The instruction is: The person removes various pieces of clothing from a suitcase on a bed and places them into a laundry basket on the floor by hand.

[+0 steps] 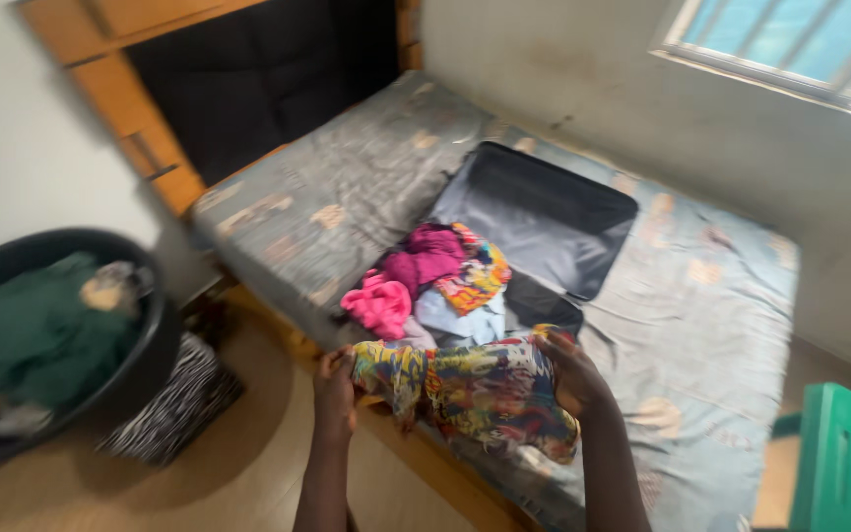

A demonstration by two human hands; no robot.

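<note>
Two hands work at the near edge of the bed (pixel 347 197), before the open suitcase (pixel 544 222) with its heaped clothes (pixel 430 276): left hand (pixel 334 389) and right hand (pixel 568 374) each grip the patterned cloth (pixel 475 389), seemingly mid-fold, so bringing its edges together looks due.

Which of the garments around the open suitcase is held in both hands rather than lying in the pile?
The multicoloured patterned cloth, gripped by the left hand and right hand. The pink, magenta and pale blue pieces lie untouched in the suitcase.
</note>
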